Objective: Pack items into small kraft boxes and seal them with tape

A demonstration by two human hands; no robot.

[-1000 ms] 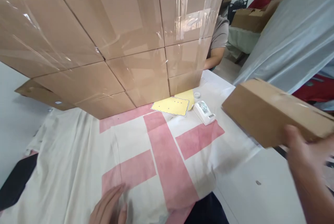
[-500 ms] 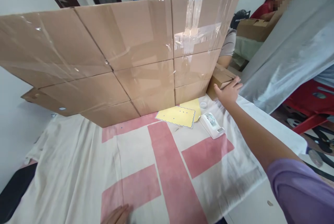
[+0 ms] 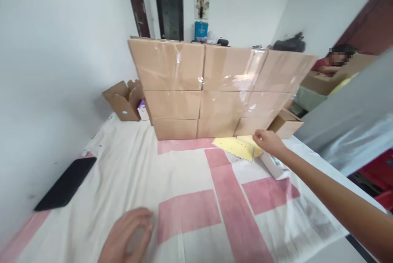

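My right hand [image 3: 266, 140] reaches out over the cloth with its fingers curled in, and no object shows in it. It hovers above the yellow sheets [image 3: 235, 147] and just short of a small cardboard box [image 3: 285, 124], which sits at the right end of a taped cardboard wall [image 3: 199, 87]. A white device [image 3: 274, 167] lies partly under my forearm. My left hand [image 3: 127, 234] rests flat on the white and pink cloth [image 3: 184, 173] at the near edge, holding nothing.
A black flat object [image 3: 66, 183] lies at the left edge by the wall. An open carton [image 3: 123, 101] stands behind the cardboard wall's left end. A grey sheet [image 3: 346, 120] hangs on the right. Another person [image 3: 325, 64] sits at the back right.
My right hand carried the small box to the wall's right end, let go of it and drew back over the yellow sheets. The view has pulled back and lifted.
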